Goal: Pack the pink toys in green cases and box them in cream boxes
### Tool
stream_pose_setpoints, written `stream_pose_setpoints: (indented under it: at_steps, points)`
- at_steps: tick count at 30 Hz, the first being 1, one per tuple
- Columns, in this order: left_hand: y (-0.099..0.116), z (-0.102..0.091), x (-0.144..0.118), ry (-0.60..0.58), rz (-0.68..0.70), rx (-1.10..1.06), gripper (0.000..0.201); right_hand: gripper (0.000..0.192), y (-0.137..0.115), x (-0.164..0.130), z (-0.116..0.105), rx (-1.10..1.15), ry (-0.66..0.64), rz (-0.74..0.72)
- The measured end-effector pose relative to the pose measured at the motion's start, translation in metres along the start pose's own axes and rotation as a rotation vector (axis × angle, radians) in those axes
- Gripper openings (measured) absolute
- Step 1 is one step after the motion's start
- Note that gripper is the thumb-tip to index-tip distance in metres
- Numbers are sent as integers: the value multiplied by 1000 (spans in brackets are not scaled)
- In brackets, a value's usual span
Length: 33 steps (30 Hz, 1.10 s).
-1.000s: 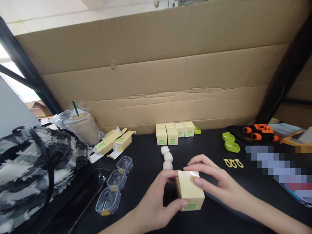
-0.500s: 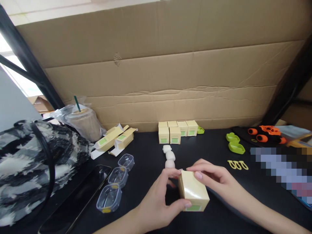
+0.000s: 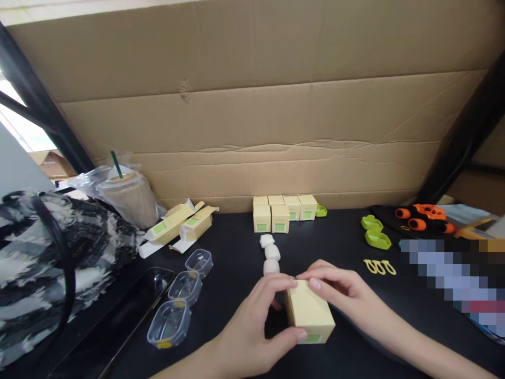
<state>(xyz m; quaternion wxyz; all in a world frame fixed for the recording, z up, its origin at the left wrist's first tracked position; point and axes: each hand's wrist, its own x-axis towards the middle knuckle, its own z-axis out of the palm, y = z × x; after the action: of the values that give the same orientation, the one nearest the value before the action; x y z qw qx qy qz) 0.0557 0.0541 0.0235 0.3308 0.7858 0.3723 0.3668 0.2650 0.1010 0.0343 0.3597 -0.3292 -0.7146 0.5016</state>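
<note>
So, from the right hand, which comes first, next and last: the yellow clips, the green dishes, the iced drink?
1. Yellow clips, just past the right hand on its right.
2. Green dishes, farther back on the right.
3. Iced drink, far across on the left, by the cardboard wall.

Five shut yellow boxes [image 3: 272, 215] are showing, two opened boxes [image 3: 179, 223], three clear cases [image 3: 185, 287], three white lumps [image 3: 270, 254], three green clips [image 3: 374, 231].
</note>
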Motion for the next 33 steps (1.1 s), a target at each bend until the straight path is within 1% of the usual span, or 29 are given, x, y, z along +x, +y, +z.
stream_pose_setpoints:
  at_steps: [3,7,9,10,12,14,15,17,18,20,23,24,26,29,33]
  points:
    - [0,0,0,4,0,10,54,29,2,0,2,25,2,4]
    - [-1,0,0,-6,-13,12,50,33,6,1,6,72,56,55]
    - [-3,1,0,-8,-21,12,48,31,6,1,5,29,51,60]
    - [-4,1,1,-6,-20,12,48,29,5,0,4,-39,41,22]
    - [-6,1,1,0,-6,16,47,29,0,-2,-1,-269,-2,-141]
    - [-8,1,2,-15,24,15,49,29,-6,-6,-7,-527,-89,-307]
    - [-9,1,2,-28,42,10,51,33,-10,-7,-10,-628,-142,-350]
    - [-12,0,2,-57,75,7,55,44,-18,-10,-14,-752,-224,-351]
    - [-14,0,1,-71,83,11,57,45,-22,-11,-16,-786,-244,-327]
    - [-18,2,0,-65,91,19,66,40,-28,-12,-22,-826,-257,-262]
    - [-30,8,-1,6,158,-10,88,32,-28,-9,-38,-838,-211,-144]
    - [-36,10,-1,31,195,-22,91,29,-26,-5,-45,-840,-179,-114]
    - [-46,15,-1,57,243,-32,90,28,-16,6,-59,-849,-111,-98]
    - [-56,20,-1,53,253,-35,85,34,2,30,-78,-914,-15,-165]
    - [-60,22,-2,21,240,-20,78,31,22,66,-90,-971,41,-208]
